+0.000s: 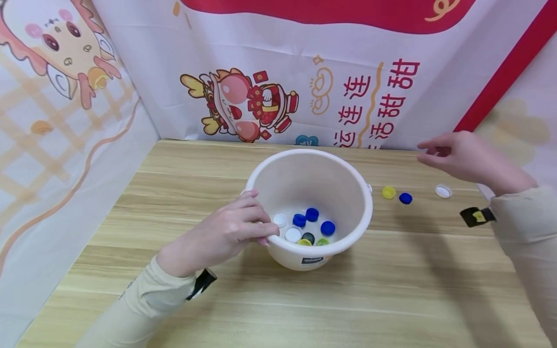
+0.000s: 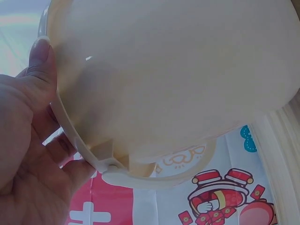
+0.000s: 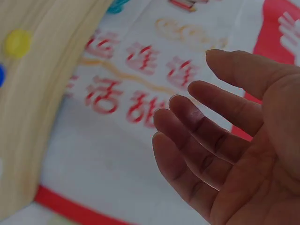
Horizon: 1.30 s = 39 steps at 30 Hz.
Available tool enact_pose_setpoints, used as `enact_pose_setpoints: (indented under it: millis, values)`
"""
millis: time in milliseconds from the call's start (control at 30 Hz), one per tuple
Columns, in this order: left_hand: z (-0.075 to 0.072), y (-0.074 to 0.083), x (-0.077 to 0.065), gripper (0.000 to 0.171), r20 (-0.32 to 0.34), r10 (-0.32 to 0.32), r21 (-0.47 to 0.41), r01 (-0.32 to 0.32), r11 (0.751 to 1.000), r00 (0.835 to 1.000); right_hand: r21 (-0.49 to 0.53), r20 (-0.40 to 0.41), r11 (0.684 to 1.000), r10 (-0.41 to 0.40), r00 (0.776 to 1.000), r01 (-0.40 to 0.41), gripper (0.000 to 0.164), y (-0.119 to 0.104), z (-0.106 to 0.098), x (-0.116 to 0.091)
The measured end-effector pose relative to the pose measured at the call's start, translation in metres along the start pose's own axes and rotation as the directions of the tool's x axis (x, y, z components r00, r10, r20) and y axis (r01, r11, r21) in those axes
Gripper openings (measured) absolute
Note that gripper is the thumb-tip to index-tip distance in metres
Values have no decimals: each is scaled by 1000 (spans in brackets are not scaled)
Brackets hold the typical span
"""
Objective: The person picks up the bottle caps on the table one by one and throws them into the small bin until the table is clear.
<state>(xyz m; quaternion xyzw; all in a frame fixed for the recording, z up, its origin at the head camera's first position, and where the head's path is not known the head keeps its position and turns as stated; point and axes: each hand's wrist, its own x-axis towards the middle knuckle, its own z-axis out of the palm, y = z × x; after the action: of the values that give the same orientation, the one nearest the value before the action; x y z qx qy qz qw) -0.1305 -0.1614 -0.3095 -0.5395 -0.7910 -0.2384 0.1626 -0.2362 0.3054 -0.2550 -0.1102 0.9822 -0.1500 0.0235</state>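
A cream plastic bucket (image 1: 367, 212) stands on the wooden table, tilted a little toward the person. My left hand (image 1: 226, 229) grips its rim at the near left, with the thumb on the outer wall in the left wrist view. Blue, white, yellow, green and dark bottle caps (image 1: 328, 228) lie at the bottom of the bucket. At the right, my right hand (image 1: 474, 157) hovers over the table's back edge, its fingers loosely bent and holding nothing. In front of it lie a yellow cap (image 1: 388, 192), a blue cap (image 1: 405, 198) and a white cap (image 1: 443, 191).
The wooden table (image 1: 196, 309) ends at the back against a printed cloth (image 1: 165, 87) with cartoon figures and red characters. Another printed cloth (image 1: 43, 193) hangs along the left side. The bucket's handle (image 2: 173, 179) hangs along its far side.
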Motion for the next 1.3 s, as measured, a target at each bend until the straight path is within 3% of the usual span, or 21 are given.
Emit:
enact_pose_setpoints:
  millis: [333, 533, 833, 1033, 1300]
  values:
    - [2, -1, 2, 24, -2, -10, 8, 10, 1000, 1000, 16, 74, 997, 78, 994, -80, 61, 128, 48, 9]
    - [2, 0, 3, 18, -9, -7, 2, 7, 1000, 1000, -4, 162, 994, 110, 981, -111, 73, 178, 83, 13]
    - [4, 1, 7, 18, -33, 21, 20, -21, 1000, 999, 20, 170, 987, 156, 973, -161, 90, 203, 103, 22]
    - [6, 0, 9, 19, -30, 29, 25, -28, 999, 999, 47, 147, 987, 145, 978, -153, 82, 206, 106, 28]
    - [2, 1, 8, 19, -18, 22, 29, -22, 999, 1000, 77, 42, 984, 155, 987, -158, 74, 213, 118, 27]
